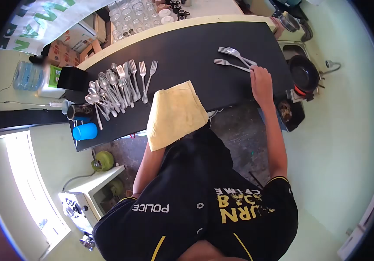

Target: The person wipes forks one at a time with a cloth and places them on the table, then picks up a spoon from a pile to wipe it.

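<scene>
A folded yellow cloth (176,114) covers my left hand, which bears it at the near edge of the black table (187,52); the fingers are hidden beneath it. At the right side of the table, my right hand (261,81) is closed on the handle end of a fork (227,62). Just beyond that fork lie other forks (235,52), close together with their tines pointing left. A bunch of spoons and forks (115,87) is spread on the left part of the table. Two forks (148,78) lie at its right side.
A blue cup (85,131) and a dark mug (80,112) stand at the table's left end. Glasses (132,15) and cups are behind the table. To the right are a black pan (303,73), a sink (292,48) and a dark bin (292,114).
</scene>
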### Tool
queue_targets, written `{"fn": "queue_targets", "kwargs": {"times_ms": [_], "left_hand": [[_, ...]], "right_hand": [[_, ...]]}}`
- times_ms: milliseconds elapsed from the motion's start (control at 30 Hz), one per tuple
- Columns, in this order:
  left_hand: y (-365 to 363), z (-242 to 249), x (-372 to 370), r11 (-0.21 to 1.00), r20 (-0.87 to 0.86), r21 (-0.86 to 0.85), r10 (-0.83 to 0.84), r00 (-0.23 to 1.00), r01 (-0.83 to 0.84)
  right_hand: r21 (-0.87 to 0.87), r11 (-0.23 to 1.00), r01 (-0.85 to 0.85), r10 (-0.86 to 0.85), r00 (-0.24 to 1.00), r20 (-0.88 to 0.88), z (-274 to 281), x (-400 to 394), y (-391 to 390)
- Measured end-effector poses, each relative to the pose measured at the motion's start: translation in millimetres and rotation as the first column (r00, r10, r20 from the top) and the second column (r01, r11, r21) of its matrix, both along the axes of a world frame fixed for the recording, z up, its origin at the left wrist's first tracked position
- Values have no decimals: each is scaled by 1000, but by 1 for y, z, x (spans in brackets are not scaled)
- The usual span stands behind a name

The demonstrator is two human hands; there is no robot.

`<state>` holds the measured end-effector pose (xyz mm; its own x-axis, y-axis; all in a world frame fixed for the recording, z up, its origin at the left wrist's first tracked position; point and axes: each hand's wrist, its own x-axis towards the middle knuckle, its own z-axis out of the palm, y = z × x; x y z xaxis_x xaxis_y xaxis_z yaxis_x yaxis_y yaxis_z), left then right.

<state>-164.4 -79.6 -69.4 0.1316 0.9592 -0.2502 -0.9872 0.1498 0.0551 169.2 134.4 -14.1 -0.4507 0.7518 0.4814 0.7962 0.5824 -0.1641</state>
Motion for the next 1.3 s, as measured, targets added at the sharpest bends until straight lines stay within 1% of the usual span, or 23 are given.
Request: {"fn": "queue_targets", "kwargs": {"times_ms": [100, 133, 167, 200, 267, 300, 333, 400, 467, 500, 533, 600, 700, 800, 900, 1000, 1100, 1200, 1300], "left_hand": [[10, -1, 29, 985, -137, 148, 106, 985, -86], [12, -17, 33, 986, -143, 120, 132, 981, -115], [11, -43, 32, 985, -150, 90, 157, 976, -144], [15, -41, 38, 983, -156, 60, 182, 971, -174], [17, -36, 62, 978, -119, 73, 202, 972, -194], [21, -25, 74, 975, -100, 82, 213, 972, -205], [21, -21, 79, 973, -109, 92, 222, 969, -212], [20, -17, 89, 969, -126, 112, 235, 964, -221], [20, -33, 98, 965, -139, 48, 261, 955, -257], [25, -30, 102, 962, -145, 18, 272, 951, -272], [27, -27, 103, 964, -161, 42, 267, 950, -264], [31, -16, 105, 966, -193, 90, 257, 947, -244], [36, -19, 108, 963, -237, 71, 271, 933, -261], [36, -18, 111, 954, -229, 40, 298, 927, -297], [37, -19, 112, 960, -104, 1, 279, 955, -281], [34, -20, 112, 960, -168, 7, 279, 946, -282], [33, -18, 111, 953, -99, -79, 284, 954, -292], [29, -24, 113, 951, -165, -22, 300, 939, -308], [27, -17, 113, 951, -283, -101, 255, 924, -293]], "right_hand": [[2, 995, -102, 102, 994, 48, -11, 18, 42], [-9, 991, -134, 135, 989, 57, -15, 22, 54], [-10, 986, -165, 165, 985, 57, -18, 25, 64], [-13, 981, -195, 195, 979, 57, -18, 27, 72], [-18, 967, -253, 254, 966, 53, -19, 31, 85], [-18, 959, -282, 283, 958, 50, -20, 31, 92], [-19, 951, -310, 310, 949, 46, -22, 32, 97], [-48, 943, -329, 331, 943, 45, -27, 33, 105], [-64, 937, -343, 346, 937, 44, -31, 34, 110], [-66, 935, -349, 352, 935, 42, -33, 35, 112], [-67, 932, -355, 358, 933, 41, -34, 35, 113], [-73, 930, -360, 362, 932, 23, -37, 36, 115], [-54, 939, -340, 341, 940, 3, -38, 35, 114], [-44, 951, -305, 304, 952, -32, -36, 33, 110], [-43, 961, -274, 271, 960, -76, -40, 32, 109], [-43, 968, -248, 242, 963, -119, -49, 32, 107], [-38, 976, -216, 208, 965, -157, -50, 31, 105], [-34, 978, -204, 194, 964, -180, -49, 28, 102], [-38, 980, -194, 184, 964, -192, -47, 26, 101]]}}
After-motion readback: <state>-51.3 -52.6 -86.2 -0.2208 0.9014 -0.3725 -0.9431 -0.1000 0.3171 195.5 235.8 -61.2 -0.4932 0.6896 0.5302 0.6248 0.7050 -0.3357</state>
